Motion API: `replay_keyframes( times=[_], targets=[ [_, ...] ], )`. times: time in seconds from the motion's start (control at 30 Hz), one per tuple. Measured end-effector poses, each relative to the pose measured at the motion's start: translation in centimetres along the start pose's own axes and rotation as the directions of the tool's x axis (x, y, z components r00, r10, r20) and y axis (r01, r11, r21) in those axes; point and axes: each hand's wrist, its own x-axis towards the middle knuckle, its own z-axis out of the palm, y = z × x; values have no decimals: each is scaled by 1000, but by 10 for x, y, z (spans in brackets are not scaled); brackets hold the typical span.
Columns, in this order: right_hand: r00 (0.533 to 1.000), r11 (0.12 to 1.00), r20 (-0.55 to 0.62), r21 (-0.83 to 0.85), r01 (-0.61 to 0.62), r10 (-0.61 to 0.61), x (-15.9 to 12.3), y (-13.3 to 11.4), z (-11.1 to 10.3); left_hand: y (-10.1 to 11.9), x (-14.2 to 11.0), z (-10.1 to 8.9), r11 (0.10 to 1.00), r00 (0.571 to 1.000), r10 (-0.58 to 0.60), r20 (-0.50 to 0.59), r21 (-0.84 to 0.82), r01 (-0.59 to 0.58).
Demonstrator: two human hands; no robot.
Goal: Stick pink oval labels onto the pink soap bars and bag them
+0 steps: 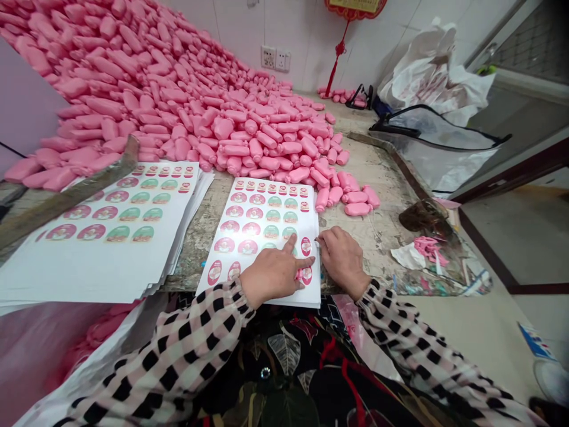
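A white sheet of stickers (267, 204) lies on the worktable in front of me, printed with rows of pink and green labels and oval ones lower down. My left hand (273, 271) rests on its lower right part, fingers spread and two of them pointing across the labels. It covers some of the stickers. At the sheet's right edge, my right hand (340, 255) is closed with its fingertips pinched, beside an oval pink sticker (306, 246). Whatever is between those fingertips is too small to make out. Small pink bottles (326, 178) lie just past the sheet's far edge.
A large heap of pink bottles (178, 89) slopes down from the left. More sticker sheets (89, 267) are stacked at left, with a wooden strip (98, 178) across them. At right lie another strip (400, 166), pink scraps (430, 249) and a clear zip bag (444, 142).
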Motion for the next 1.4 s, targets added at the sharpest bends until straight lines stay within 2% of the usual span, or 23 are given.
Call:
replay_keyframes(
  times=[0.1,0.33,0.53,0.63,0.7,0.8,0.9,1.0,1.07,1.13,1.17,1.2,1.23,1.27,1.3,1.33,1.37,1.4],
  targets=[
    [1000,997,14,71,-3,2,1,2,1,0,0,1,1000,1000,-2,2,-7,2],
    [988,938,136,327,-112,70,10,7,9,-2,0,3,1000,1000,7,8,-3,-7],
    [984,957,147,255,-135,100,18,3,4,-2,2,2,999,1000,29,-3,15,-29],
    [978,942,164,290,-169,125,19,1,2,-3,3,2,999,999,35,7,14,-35],
    [982,921,131,351,-171,133,17,0,2,-4,3,2,999,999,42,6,11,-42],
    [992,883,20,453,-122,126,11,0,6,-4,4,4,999,999,48,-1,4,-48],
    [978,780,-40,609,-140,207,8,4,13,-4,4,4,999,999,44,-5,-16,-45],
    [953,651,-25,736,-187,301,12,10,17,-4,1,3,997,999,43,-23,-60,-44],
    [949,568,8,800,-195,316,15,10,14,-5,-3,3,987,997,56,-57,-145,-64],
    [948,446,39,876,-185,316,16,6,5,-8,-9,5,941,987,34,-156,-327,-84],
    [948,375,54,910,-175,312,15,3,-1,-9,-11,6,882,976,-21,-219,-463,-84],
    [951,309,69,936,-166,302,14,-2,-7,-11,-13,7,780,958,-107,-265,-620,-84],
    [955,259,82,953,-160,287,12,-8,-13,-12,-14,7,620,940,-207,-271,-780,-88],
    [959,229,94,961,-158,266,10,-14,-18,-13,-15,8,403,929,-292,-227,-910,-95],
    [965,218,107,963,-161,240,7,-21,-23,-13,-15,8,149,931,-335,-145,-984,-100],
    [970,219,122,961,-169,213,4,-28,-26,-13,-15,7,-103,943,-328,-57,-990,-96],
    [973,223,139,958,-179,184,2,-35,-29,-13,-14,6,-317,957,-291,10,-944,-87],
    [975,227,157,955,-190,155,-1,-42,-30,-13,-13,5,-475,968,-248,50,-877,-77]
  ],
)
